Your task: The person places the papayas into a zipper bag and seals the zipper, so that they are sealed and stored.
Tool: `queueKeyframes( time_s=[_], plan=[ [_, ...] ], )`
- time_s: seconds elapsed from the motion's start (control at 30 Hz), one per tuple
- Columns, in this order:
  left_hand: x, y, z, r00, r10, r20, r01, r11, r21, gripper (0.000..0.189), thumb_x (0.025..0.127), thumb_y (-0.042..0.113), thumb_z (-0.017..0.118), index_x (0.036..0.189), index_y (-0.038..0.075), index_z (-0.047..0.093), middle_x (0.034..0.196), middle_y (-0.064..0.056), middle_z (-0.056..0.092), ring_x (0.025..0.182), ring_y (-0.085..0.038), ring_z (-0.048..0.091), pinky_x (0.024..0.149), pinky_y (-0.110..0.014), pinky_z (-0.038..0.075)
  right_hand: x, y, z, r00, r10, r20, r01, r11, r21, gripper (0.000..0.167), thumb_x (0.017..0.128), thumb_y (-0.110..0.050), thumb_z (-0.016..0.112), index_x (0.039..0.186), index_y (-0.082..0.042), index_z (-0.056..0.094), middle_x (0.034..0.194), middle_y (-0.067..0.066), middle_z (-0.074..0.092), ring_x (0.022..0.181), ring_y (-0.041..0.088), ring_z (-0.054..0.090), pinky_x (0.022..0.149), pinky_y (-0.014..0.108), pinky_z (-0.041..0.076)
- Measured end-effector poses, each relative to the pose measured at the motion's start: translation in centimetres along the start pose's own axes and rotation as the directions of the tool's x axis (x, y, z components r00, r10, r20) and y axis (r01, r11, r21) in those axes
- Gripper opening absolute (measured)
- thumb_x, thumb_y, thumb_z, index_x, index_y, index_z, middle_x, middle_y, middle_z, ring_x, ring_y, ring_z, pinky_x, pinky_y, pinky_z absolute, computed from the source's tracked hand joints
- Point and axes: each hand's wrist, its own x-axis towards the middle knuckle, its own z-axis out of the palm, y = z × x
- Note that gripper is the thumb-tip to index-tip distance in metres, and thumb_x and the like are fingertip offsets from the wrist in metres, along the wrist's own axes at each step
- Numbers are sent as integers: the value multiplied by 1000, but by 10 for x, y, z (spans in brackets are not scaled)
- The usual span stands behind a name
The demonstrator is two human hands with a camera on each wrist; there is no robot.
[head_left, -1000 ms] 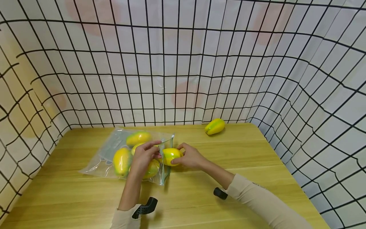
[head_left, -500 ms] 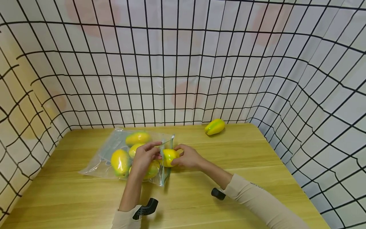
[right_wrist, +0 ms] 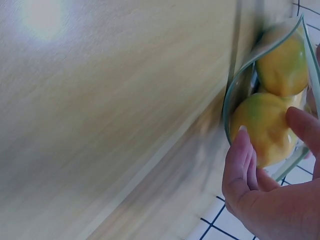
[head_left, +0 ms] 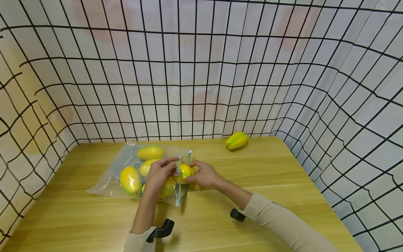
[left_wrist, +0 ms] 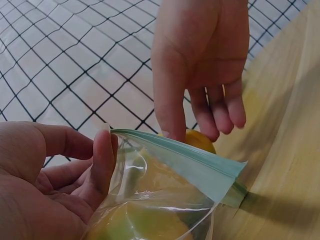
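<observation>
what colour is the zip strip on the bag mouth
Pale green; the zip strip on the clear bag shows best in the left wrist view.

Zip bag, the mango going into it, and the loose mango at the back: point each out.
zip bag (head_left: 124,164), head view, clear wall near its closed end
mango going in (head_left: 185,171), head view, yellow skin between the hands
loose mango (head_left: 236,140), head view, middle of the fruit

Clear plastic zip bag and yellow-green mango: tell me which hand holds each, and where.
Left hand pinches the clear plastic zip bag by its green zip rim. Right hand grips the yellow-green mango by its outer end.
</observation>
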Motion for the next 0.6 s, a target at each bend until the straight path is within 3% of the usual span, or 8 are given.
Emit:
queueKeyframes(
  time_s=[0.2, 0.33, 0.6],
  plan=[
    [0, -1, -1, 1000, -4, 5, 4, 1000, -5, 31, 97, 4, 59, 125, -3, 69, 96, -13, 69, 66, -17, 66, 69, -28, 62, 0, -1, 3, 1000, 5, 1, -5, 1000, 7, 65, 83, -26, 81, 139, -7, 55, 88, 19, 73, 64, 23, 63, 50, 22, 46],
    [0, 0, -1, 1000, -8, 4, 8, 1000, -9, 31, 97, 4, 58, 125, -2, 69, 92, -11, 68, 67, -18, 66, 69, -28, 63, 0, -3, 3, 1000, 8, -4, -8, 1000, 30, 61, 87, -25, 77, 140, -4, 54, 91, 19, 72, 69, 25, 65, 53, 23, 47],
    [0, 0, -1, 1000, -7, 7, 7, 1000, -13, 32, 96, 4, 58, 126, -4, 68, 91, -10, 67, 66, -17, 66, 67, -27, 62, 2, -3, 6, 999, -3, -51, 6, 998, 58, 45, 90, -21, 74, 126, 1, 57, 96, 20, 73, 71, 24, 65, 55, 23, 47]
  ],
)
